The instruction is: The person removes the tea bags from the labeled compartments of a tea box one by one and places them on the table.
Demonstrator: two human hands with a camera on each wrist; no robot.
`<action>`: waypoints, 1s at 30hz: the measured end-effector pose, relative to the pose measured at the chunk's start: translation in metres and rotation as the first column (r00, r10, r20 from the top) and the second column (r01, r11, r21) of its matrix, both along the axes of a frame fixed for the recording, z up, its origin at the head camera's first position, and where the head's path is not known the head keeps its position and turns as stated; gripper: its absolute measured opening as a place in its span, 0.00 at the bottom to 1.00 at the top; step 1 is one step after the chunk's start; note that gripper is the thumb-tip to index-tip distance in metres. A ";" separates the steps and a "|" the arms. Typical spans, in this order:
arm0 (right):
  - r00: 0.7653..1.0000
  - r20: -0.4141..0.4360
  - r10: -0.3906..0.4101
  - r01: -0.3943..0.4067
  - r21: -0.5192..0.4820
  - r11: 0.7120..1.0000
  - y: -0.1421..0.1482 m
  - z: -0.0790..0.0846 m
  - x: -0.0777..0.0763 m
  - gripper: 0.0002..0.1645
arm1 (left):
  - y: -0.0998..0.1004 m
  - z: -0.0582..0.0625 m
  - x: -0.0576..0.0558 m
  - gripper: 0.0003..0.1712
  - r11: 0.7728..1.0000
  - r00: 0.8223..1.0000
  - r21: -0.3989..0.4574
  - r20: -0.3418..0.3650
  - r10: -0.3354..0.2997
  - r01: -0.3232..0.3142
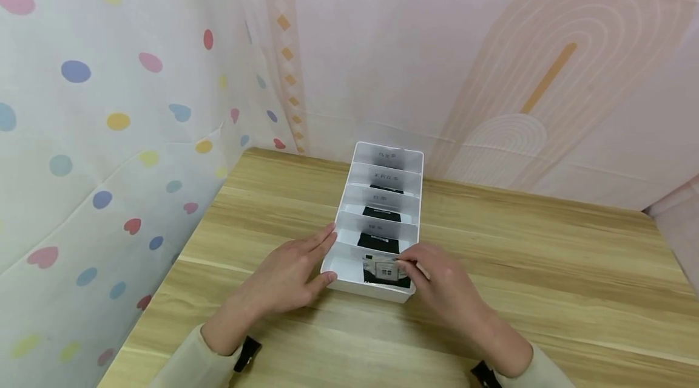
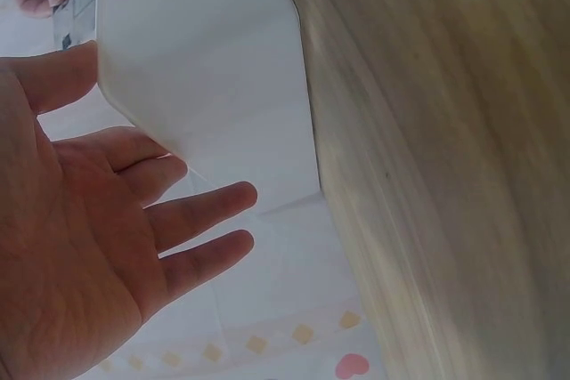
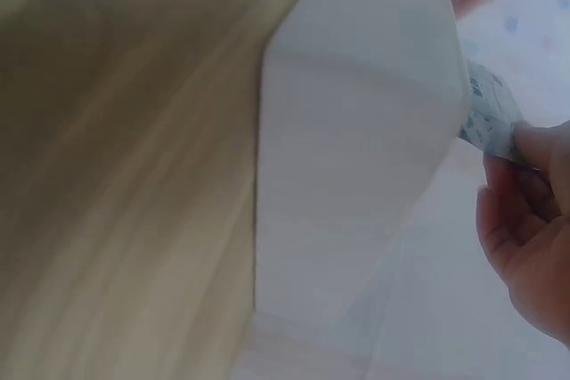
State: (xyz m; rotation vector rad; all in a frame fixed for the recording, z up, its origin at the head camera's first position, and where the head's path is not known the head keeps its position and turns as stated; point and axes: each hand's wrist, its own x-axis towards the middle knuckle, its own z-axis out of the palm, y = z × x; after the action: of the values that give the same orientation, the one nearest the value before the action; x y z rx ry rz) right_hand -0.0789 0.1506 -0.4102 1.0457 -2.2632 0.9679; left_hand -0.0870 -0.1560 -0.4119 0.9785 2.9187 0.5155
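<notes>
A long white box [image 1: 371, 292] with several compartments stands on the table. My right hand [image 1: 445, 282] pinches the upper right corner of a small flat printed packet [image 1: 384, 270] between thumb and fingers. The packet leans in the nearest compartment, grey with a dark lower edge; its glossy side shows in the right wrist view, above the box rim. On the box's left side my left hand [image 1: 295, 269] lies with fingers extended, thumb at the near corner and fingertips at the rim. In the left wrist view, two of its fingers stretch past the white side wall [image 2: 214, 68].
Black flat pieces [image 1: 378, 243] with small white labels sit in the middle compartments. The dividers [image 1: 377, 229] bear printed characters. The wooden table [image 1: 519, 254] meets a patterned cloth [image 1: 371, 72] behind the box and a dotted cloth [image 1: 109, 181] at the left.
</notes>
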 end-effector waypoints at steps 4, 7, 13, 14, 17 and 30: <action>0.999 -0.035 -0.020 0.019 -0.035 0.999 0.003 0.008 -0.004 0.13 | 0.000 0.000 0.000 0.43 1.000 1.000 0.001 0.007 0.005 -0.005; 0.998 -0.058 -0.019 0.016 -0.059 0.998 0.006 0.012 -0.007 0.19 | 0.000 -0.001 0.000 0.42 1.000 1.000 0.000 0.008 0.007 -0.007; 0.999 -0.031 -0.029 0.027 -0.081 0.996 0.011 0.020 -0.010 0.18 | 0.000 -0.001 0.001 0.42 1.000 1.000 0.000 0.005 0.006 -0.006; 0.999 -0.025 -0.038 0.036 -0.079 0.996 0.012 0.021 -0.010 0.15 | 0.000 -0.001 0.001 0.42 1.000 1.000 0.000 0.005 0.006 -0.006; 0.998 -0.022 -0.058 0.056 -0.086 0.995 0.015 0.025 -0.011 0.04 | 0.000 -0.001 0.001 0.42 1.000 1.000 -0.003 0.006 0.006 -0.006; 0.993 -0.043 -0.108 0.099 -0.177 0.979 0.032 0.032 -0.019 0.23 | 0.000 0.000 0.002 0.42 1.000 1.000 -0.001 -0.006 0.000 0.000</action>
State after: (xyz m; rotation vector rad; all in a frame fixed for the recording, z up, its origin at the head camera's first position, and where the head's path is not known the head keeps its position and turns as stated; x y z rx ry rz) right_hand -0.0980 0.1823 -0.3782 0.8593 -2.1244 1.0603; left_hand -0.0850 -0.1564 -0.4123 0.9817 2.9236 0.5122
